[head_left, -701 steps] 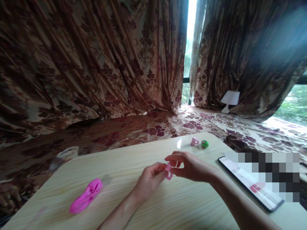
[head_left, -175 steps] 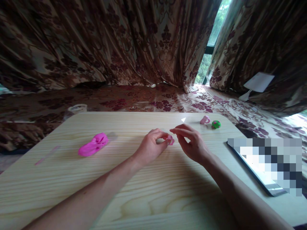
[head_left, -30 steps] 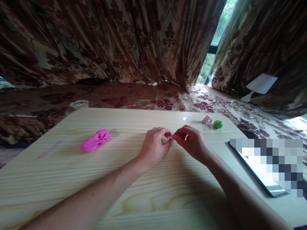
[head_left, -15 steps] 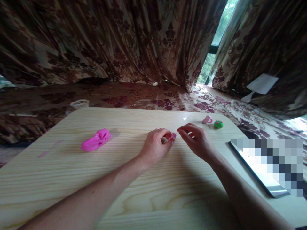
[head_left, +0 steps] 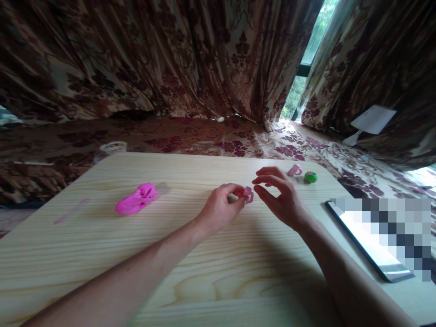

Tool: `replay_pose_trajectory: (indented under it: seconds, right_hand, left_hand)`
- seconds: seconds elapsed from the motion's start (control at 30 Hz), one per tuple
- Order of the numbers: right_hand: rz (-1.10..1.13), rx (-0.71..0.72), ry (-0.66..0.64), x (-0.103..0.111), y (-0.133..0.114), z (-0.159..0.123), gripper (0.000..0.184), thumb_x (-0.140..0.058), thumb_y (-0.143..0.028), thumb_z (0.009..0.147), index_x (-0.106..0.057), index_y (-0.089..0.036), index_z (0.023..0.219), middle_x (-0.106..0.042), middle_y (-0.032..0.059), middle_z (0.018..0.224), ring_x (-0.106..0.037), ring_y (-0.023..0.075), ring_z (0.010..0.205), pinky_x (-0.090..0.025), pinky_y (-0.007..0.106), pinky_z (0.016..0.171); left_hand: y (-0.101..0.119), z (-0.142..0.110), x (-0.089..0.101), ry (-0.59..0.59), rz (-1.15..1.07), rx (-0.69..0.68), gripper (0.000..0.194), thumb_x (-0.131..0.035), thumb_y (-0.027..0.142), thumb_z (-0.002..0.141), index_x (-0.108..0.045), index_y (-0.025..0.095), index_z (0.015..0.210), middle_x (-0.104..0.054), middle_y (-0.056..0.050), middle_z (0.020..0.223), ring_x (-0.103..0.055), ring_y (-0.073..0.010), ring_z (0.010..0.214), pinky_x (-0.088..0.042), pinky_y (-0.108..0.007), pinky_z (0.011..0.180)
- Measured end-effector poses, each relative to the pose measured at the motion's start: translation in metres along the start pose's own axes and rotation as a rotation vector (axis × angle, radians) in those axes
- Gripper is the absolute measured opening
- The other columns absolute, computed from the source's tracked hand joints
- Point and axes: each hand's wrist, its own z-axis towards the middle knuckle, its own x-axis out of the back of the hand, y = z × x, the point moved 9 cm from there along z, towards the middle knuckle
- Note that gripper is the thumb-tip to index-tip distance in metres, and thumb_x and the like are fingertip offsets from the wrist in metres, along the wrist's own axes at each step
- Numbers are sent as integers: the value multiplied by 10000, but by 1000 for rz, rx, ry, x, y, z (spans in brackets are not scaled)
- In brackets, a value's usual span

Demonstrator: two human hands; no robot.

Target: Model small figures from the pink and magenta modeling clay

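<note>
Between the thumb and index finger of my left hand (head_left: 223,203) is a small pink clay piece (head_left: 248,195) with a lobed, flower-like outline. Just to its right is my right hand (head_left: 284,195), its fingers spread and curved with nothing in them, a small gap from the piece. A bright pink lump of modelling clay (head_left: 136,200) lies on the left of the table. Past my right hand sit a pale pink cup-like piece with a loop (head_left: 294,170) and a green ball with pink spots (head_left: 310,177).
The pale wooden table (head_left: 190,172) has rounded far corners. A thin pink strip (head_left: 71,211) lies at its left. On the right rests a tablet-like device (head_left: 368,240), partly pixelated. Behind are a clear plastic container (head_left: 113,147), a white lamp-like object (head_left: 374,119) and patterned curtains (head_left: 204,59).
My right hand's fingers have opened wider and lifted slightly. The pink piece in my left hand now shows more of its lobed shape.
</note>
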Motion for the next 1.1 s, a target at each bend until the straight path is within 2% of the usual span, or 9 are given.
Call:
replay_pose_trajectory:
  seconds: [0.13, 0.33, 0.53, 0.77, 1.1]
  right_hand:
    - [-59, 95, -57, -4, -9, 0, 75, -612, -195, 789, -665, -213, 838, -550, 55, 1059, -507, 191, 1024, -437, 352, 886]
    - [-77, 133, -89, -10, -10, -2, 87, -598, -180, 800, -662, -202, 855, -559, 59, 1063, -499, 186, 1016, -440, 337, 871]
    - [-10, 119, -73, -9, -10, -1, 103, -536, -149, 838, -632, -186, 834, -570, 63, 1018, -522, 170, 976, -450, 331, 852]
    - [-64, 134, -88, -8, -9, -1, 66, -616, -192, 786, -647, -199, 844, -569, 62, 1027, -509, 192, 990, -444, 349, 862]
    - [-56, 148, -72, -5, -13, -1, 63, -593, -171, 792, -633, -204, 828, -567, 63, 1009, -513, 195, 973, -449, 359, 842]
  left_hand:
    - [1, 1, 0, -24, -27, 2, 204, -560, 336, 781, -645, 167, 858, -666, -27, 809, -605, -151, 777, -454, -250, 726]
    - [1, 1, -2, -38, -67, 0, 198, -573, 333, 767, -644, 162, 837, -664, -38, 806, -598, -156, 776, -452, -258, 727]
    - [-2, 0, -3, -34, -81, 25, 207, -556, 356, 779, -631, 169, 826, -666, -31, 803, -592, -147, 756, -444, -242, 687]
    - [0, 0, -2, -40, -60, 14, 228, -578, 375, 764, -631, 164, 834, -663, -39, 821, -600, -156, 785, -447, -254, 724]
    - [-2, 0, -4, -44, -42, 12, 223, -548, 370, 783, -629, 173, 851, -673, -36, 835, -604, -156, 786, -458, -259, 720]
